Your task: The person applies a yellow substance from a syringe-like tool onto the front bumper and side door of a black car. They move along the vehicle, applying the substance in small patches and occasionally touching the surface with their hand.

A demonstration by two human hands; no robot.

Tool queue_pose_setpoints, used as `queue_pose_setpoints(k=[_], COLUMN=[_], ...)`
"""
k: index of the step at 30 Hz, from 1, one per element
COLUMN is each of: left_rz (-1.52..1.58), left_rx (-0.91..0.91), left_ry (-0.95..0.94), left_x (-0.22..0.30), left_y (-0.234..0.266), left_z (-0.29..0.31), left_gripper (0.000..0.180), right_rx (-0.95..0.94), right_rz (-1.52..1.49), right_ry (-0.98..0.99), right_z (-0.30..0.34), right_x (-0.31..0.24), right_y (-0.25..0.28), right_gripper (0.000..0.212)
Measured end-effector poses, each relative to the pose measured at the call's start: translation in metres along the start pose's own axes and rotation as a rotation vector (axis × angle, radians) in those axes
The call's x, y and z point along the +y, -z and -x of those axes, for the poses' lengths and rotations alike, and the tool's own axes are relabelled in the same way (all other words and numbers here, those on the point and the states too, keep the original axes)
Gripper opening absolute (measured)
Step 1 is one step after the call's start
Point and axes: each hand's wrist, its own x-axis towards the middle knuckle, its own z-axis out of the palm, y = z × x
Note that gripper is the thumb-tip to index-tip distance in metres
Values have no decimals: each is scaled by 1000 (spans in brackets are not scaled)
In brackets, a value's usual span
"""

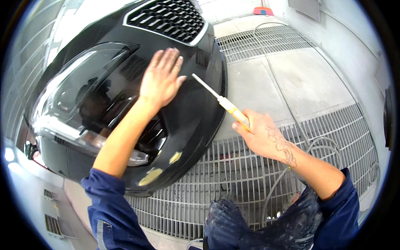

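Observation:
My left hand point(161, 78) lies flat on the black bumper point(193, 104) of a car, fingers stretched out, between the headlight point(104, 100) and the grille point(168, 20). In my right hand point(260, 132) is a screwdriver point(233, 111) with a yellow handle, the fist wrapped round it. Its thin metal shaft points up and left, and the tip appears close to the bumper beside my left hand; whether it touches I cannot tell. Two yellowish filler patches, a larger one point(151, 176) and a smaller one point(175, 157), show low on the bumper corner.
Metal floor grating point(233, 183) runs below the car and round my legs. A grey hose point(277, 85) crosses the pale floor and coils near my right forearm. By the back wall stands a red and blue broom head point(263, 11). Pale walls point(354, 33) rise at the right.

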Motion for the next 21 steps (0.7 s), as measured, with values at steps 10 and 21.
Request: queue_pose_setpoints(k=[10, 21], left_rz=[-312, -303], left_rx=[-16, 117], left_ry=[346, 180], left_x=[-95, -74], left_y=[118, 41], left_z=[131, -5], left_gripper=[74, 71], right_rx=[-220, 15], right_rz=[-90, -129], right_ry=[202, 281], right_z=[20, -32], right_x=[-92, -48], right_y=[-2, 2], right_gripper=[39, 42])
